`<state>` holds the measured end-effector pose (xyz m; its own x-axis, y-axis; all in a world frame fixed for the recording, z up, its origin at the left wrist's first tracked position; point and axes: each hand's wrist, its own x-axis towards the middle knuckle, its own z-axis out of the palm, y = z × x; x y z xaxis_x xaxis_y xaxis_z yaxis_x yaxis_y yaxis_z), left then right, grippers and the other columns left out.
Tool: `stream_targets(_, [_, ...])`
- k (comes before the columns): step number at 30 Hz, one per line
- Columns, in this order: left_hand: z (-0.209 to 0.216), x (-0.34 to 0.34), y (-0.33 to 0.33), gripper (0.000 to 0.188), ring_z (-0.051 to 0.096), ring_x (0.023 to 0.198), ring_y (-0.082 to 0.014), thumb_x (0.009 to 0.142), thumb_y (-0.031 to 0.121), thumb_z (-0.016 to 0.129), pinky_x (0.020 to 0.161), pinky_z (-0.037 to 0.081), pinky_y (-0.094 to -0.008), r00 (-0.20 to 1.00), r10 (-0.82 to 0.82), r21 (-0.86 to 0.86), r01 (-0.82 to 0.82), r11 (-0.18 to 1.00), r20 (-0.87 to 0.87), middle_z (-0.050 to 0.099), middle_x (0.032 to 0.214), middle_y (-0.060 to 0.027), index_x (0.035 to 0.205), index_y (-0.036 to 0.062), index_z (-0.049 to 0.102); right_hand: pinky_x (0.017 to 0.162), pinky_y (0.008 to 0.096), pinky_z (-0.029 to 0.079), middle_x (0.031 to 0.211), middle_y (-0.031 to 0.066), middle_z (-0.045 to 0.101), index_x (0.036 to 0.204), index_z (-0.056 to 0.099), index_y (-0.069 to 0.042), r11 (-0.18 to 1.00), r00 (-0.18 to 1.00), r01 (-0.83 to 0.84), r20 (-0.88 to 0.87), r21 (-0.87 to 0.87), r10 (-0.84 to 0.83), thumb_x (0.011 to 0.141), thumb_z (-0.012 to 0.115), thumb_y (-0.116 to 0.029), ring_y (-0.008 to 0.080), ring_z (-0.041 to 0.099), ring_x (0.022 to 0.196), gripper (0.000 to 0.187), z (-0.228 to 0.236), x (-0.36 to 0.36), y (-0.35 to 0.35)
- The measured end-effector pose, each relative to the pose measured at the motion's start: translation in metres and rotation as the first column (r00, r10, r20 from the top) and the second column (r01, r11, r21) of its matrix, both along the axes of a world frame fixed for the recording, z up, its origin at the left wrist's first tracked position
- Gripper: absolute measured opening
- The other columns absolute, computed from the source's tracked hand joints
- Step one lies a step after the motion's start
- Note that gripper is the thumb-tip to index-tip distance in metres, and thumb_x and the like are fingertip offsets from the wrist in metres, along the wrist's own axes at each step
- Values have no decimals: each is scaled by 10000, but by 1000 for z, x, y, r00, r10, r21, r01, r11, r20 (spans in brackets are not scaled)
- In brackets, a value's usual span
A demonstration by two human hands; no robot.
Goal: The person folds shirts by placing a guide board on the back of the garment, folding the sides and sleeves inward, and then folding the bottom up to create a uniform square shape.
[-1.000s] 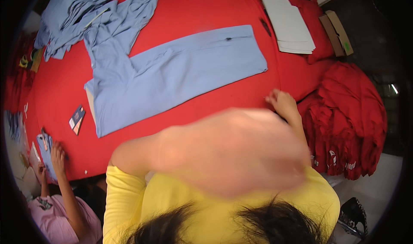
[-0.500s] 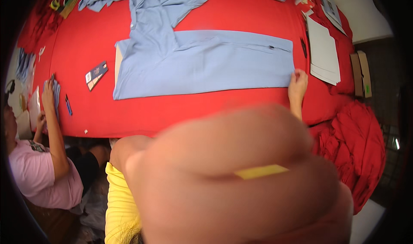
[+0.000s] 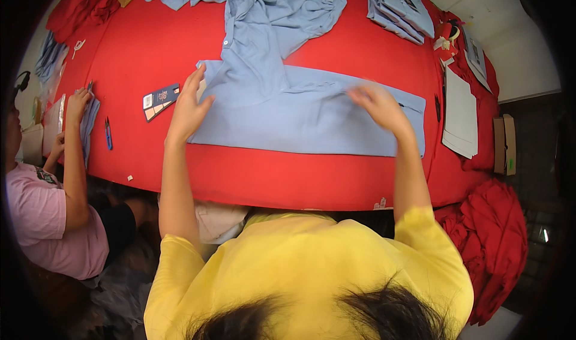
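Note:
A light blue garment point(image 3: 312, 121), buttoned in part and folded lengthwise, lies across the red-covered table. Its rumpled upper part point(image 3: 258, 40) stretches toward the far side. At the garment's left end is my left hand point(image 3: 189, 109), fingers apart and upright, thumb toward the cloth. A strip of pale board point(image 3: 203, 89) shows at that end beside the fingers. Over the right half hovers my right hand point(image 3: 379, 106), its fingers pointing left, loosely spread and blurred, with nothing visible in them. Whether it touches the cloth I cannot tell. A small dark mark point(image 3: 410, 108) shows on the garment's right part.
Dark tags point(image 3: 161, 100) lie left of my left hand, with blue thread snips point(image 3: 108, 134) farther left. White sheets point(image 3: 459, 112) are stacked at the right. Folded blue garments point(image 3: 399, 10) sit far right. A co-worker in pink point(image 3: 57, 220) handles cloth at the left.
My right hand has left the garment's right end and moved left over it. My left hand now shows at the left end. A large blurred skin-coloured shape is gone; the view has shifted.

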<state>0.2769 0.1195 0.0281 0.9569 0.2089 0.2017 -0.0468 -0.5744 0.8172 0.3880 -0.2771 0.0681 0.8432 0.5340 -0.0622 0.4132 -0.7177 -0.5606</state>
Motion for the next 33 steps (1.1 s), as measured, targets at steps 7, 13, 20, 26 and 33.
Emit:
stream_targets(7, [-51, 27, -4, 729, 545, 1119, -227, 762, 59, 734, 1006, 440, -365, 997, 69, -2, -69, 998, 19, 571, 1256, -84, 1414, 101, 411, 1041, 429, 370, 1356, 73, 521, 1290, 571, -209, 906, 698, -369, 581, -207, 418, 880, 527, -94, 316, 459, 1234, 429, -46, 163, 271])
stream_targets(13, [-58, 25, -2, 698, 579, 1028, -232, 744, 103, 763, 896, 476, -368, 991, 73, 70, -81, 994, 113, 621, 1132, -58, 1371, 96, 455, 1006, 482, 365, 1220, 87, 561, 1219, 585, -164, 824, 707, -218, 498, -523, 503, 777, 646, -163, 306, 478, 1174, 446, -38, 197, 323])
stream_targets(20, [-59, 22, -2, 678, 569, 1021, -223, 753, 108, 749, 882, 473, -363, 987, 137, 83, -144, 986, 80, 620, 1089, -55, 1368, 134, 466, 899, 480, 437, 1100, 156, 581, 1108, 622, -80, 777, 563, -292, 556, -558, 611, 796, 577, -111, 324, 545, 1061, 316, 97, 112, 224])
stream_targets(26, [-63, 23, 5, 554, 551, 1043, -219, 715, -51, 601, 912, 453, -338, 996, 72, 75, -76, 994, 49, 601, 1138, -37, 1235, 135, 562, 1091, 574, 268, 972, 80, 538, 934, 558, -124, 760, 580, -359, 508, -542, 637, 677, 621, -28, 295, 503, 1046, 282, 38, -3, 40])
stream_targets(33, [-45, 20, 14, 188, 478, 1163, -252, 716, -75, 524, 998, 400, -356, 977, -188, -36, 185, 982, -99, 602, 1157, -28, 768, 45, 659, 1034, 513, 351, 978, 73, 540, 878, 583, -113, 928, 743, -307, 556, -212, 373, 713, 591, -26, 284, 500, 1077, 187, -51, -45, -23])
